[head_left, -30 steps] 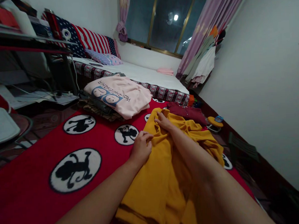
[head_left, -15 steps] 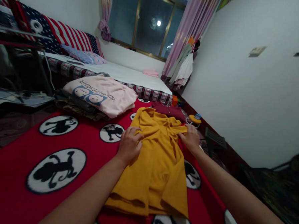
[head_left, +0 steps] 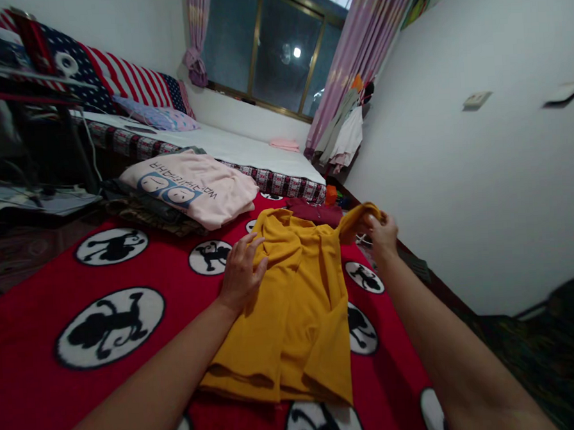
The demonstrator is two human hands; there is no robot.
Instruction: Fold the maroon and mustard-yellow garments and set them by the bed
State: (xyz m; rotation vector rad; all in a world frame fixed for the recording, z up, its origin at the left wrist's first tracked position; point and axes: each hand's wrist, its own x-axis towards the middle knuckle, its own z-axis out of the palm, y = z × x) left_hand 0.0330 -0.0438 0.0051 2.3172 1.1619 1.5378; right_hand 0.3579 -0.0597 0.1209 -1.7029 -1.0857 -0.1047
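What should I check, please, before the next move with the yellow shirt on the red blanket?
1. Left hand flat on the yellow shirt, pinning it: ok.
2. Right hand pinching the raised sleeve: ok.
3. Shirt body lying flat on the red blanket: not ok, folds run along it.
4. Pink folded shirt clear of the yellow one: ok.
5. Dark red garment clear of the collar: cannot tell, they look close.
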